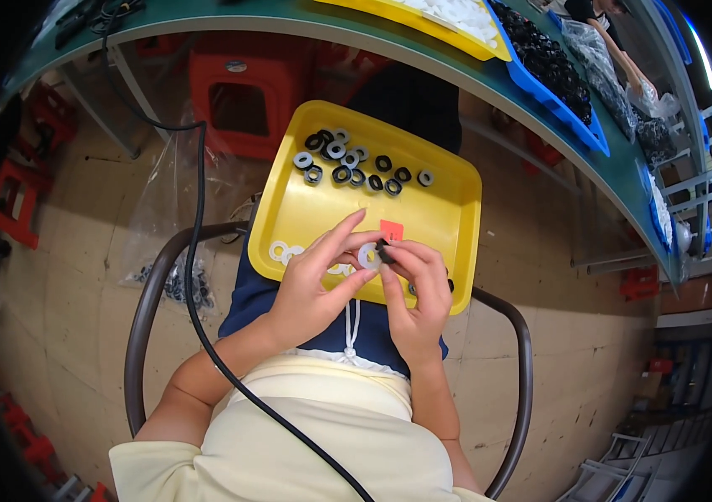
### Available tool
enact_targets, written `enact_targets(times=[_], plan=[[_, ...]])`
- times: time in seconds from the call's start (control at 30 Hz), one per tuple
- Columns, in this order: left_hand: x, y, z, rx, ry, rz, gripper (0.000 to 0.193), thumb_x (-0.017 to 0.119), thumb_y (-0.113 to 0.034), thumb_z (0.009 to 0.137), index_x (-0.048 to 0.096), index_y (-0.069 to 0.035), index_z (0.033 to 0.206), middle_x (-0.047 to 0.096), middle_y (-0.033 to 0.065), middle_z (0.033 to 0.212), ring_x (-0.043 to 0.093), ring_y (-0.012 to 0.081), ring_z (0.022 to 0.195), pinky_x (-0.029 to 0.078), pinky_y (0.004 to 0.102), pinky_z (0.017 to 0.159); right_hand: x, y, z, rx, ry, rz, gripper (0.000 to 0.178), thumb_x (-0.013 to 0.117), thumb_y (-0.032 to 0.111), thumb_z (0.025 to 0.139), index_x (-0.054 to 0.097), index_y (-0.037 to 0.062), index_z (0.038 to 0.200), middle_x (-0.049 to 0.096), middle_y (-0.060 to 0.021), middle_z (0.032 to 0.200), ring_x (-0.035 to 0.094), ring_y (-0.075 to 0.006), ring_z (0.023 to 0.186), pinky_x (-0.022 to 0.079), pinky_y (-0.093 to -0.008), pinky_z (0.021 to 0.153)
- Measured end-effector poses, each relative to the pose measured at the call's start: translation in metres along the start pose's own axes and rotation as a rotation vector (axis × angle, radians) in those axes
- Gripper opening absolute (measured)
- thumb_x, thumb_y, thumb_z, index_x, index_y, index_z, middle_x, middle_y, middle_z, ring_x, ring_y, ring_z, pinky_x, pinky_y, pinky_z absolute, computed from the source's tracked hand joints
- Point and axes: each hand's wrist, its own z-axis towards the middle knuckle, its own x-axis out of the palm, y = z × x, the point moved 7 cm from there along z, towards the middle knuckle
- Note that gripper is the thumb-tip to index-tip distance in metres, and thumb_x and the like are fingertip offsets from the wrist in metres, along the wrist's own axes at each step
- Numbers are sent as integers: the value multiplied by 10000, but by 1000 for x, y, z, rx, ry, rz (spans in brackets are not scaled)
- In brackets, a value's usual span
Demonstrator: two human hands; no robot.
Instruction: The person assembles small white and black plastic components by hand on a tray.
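Observation:
A yellow tray [456, 201] rests on my lap. Above its near half, my left hand [322, 272] pinches a white ring [368, 256] between thumb and fingers. Close against that ring, my right hand [417, 289] grips a small black ring [384, 251]; whether the two rings touch I cannot tell. Several black and white rings [341, 174], some of them paired, lie in the far part of the tray. Loose white rings [279, 250] sit near its left edge, partly hidden by my left hand. A red tag [391, 230] lies just beyond my fingers.
A green table [540, 100] curves across the front, bearing a yellow tray of white parts [464, 18] and a blue tray of black parts [544, 63]. A black cable [199, 209] hangs at left. Red stools [239, 92] stand underneath. Another person's arm [619, 54] shows far right.

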Motion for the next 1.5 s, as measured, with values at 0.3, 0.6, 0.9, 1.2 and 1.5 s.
enact_targets(times=[0.3,0.6,0.9,1.2,1.5], plan=[[4,4,0,-41,-22,-246,462,599,8,868,447,28,1305,587,117,1141,580,147,985,488,253,875,-4,-6,-11,52,-55,121,181,661,-54,793,641,-16,968,617,-162,1067,633,-254,919,509,-301,784],[8,-1,-4,-74,46,-310,251,605,37,858,613,17,1109,565,84,1058,582,162,1016,491,269,893,-12,3,-16,126,-237,365,212,700,-54,756,643,-8,955,611,-158,1033,630,-253,879,521,-301,754],[11,3,-7,-42,96,-432,240,584,47,870,619,19,1106,557,98,1097,576,177,1042,499,281,903,-15,23,-15,-217,-114,-55,324,716,-35,740,648,9,1054,598,-129,1016,608,-230,852,515,-283,719],[10,-1,-7,103,83,-381,199,583,71,861,656,-8,1028,557,107,1139,575,190,1055,502,282,899,-15,31,-13,-195,-130,-61,301,706,-43,747,646,2,1039,585,-146,998,605,-230,832,509,-285,714],[20,5,-8,-143,82,-589,238,617,27,856,561,28,1087,584,106,1074,574,170,1045,509,283,876,-8,32,-20,-321,-106,-341,407,690,-106,711,580,26,1080,536,-140,1037,559,-246,848,474,-307,725]])
